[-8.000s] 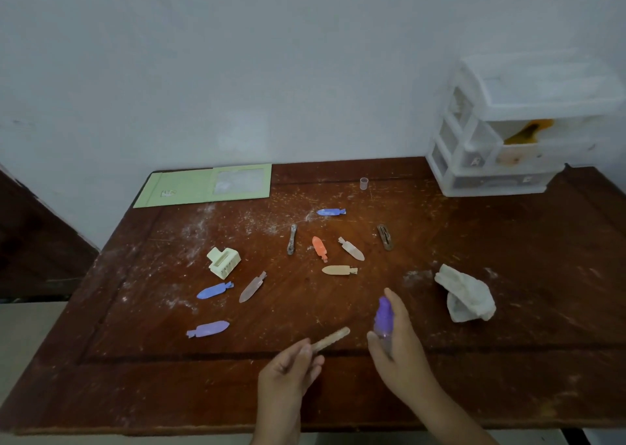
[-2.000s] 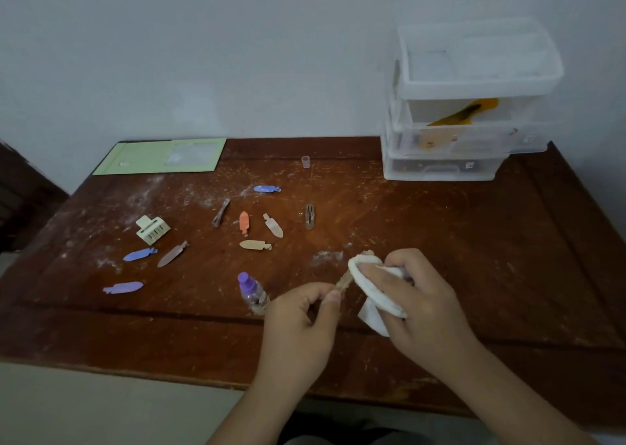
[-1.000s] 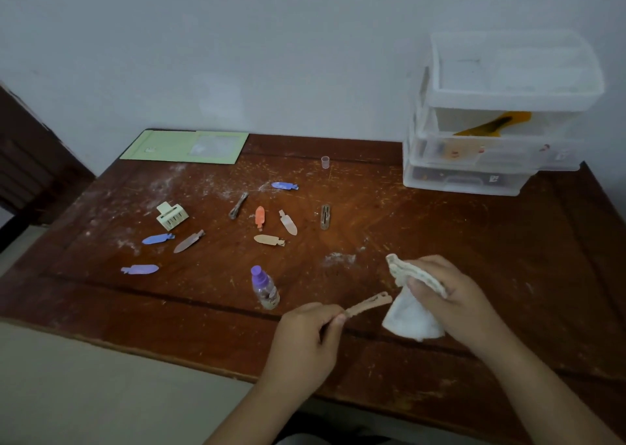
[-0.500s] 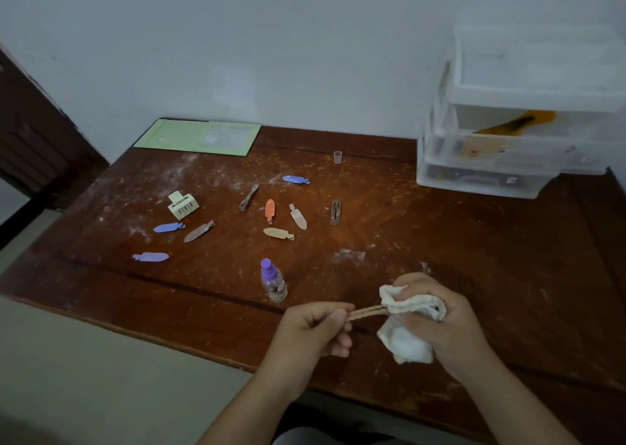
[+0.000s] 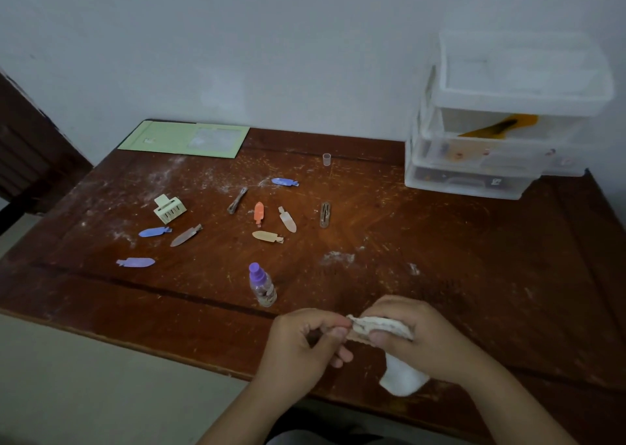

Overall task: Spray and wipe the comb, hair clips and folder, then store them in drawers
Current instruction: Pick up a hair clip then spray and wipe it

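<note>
- While my left hand (image 5: 305, 339) pinches one end of a hair clip, its length runs sideways toward my right hand (image 5: 413, 336) and is hidden there.
- My right hand is curled round the cloth (image 5: 381, 326), wrapping the clip.
- Beyond my left hand stands the spray bottle (image 5: 261, 285).
- Far beyond my right hand sit the drawers (image 5: 508, 119); that hand seems nearer for storing.

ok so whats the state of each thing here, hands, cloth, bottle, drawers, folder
left hand: pinching one end of a clip
right hand: gripping the cloth
cloth: folded around the clip
spray bottle: upright, cap off
small clear cap: standing apart
drawer unit: drawers pulled out
green folder: flat, closed
</note>
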`<state>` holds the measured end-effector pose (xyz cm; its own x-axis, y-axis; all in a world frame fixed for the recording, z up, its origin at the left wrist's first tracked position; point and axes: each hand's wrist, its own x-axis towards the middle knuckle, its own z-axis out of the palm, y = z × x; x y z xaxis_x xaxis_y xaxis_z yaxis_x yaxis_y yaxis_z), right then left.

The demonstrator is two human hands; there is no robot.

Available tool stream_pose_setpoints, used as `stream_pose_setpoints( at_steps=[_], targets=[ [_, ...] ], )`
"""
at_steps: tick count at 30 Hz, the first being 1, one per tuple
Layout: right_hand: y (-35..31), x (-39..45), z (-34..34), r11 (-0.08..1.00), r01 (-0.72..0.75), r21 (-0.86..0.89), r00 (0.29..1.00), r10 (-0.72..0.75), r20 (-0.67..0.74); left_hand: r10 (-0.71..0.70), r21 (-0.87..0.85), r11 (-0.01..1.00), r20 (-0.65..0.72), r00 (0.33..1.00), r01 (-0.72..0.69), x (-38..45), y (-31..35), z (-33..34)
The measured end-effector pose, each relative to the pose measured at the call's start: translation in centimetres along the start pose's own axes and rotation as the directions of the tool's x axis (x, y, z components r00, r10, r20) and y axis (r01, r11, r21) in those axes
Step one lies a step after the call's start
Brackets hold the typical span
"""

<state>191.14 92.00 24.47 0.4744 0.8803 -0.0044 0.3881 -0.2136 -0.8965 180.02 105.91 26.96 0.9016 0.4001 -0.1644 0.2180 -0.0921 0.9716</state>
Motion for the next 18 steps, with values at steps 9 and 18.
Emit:
stream_pose_setpoints(
  at_steps=[9,18],
  targets=[
    [-0.5,-2.3,-0.7,1.000,-0.001,0.006,0.974,0.002,-0.226,-0.047,-0.167,0.986,-0.156,0.987,0.020,-0.6,-0.2,-1.7],
    [-1.2,-1.6,0.9,0.887,-0.156,0.434,0.972,0.216,-0.091,0.084,-0.134,0.986,-0.128,0.988,-0.102,-0.2,0.0,-1.2]
  ],
)
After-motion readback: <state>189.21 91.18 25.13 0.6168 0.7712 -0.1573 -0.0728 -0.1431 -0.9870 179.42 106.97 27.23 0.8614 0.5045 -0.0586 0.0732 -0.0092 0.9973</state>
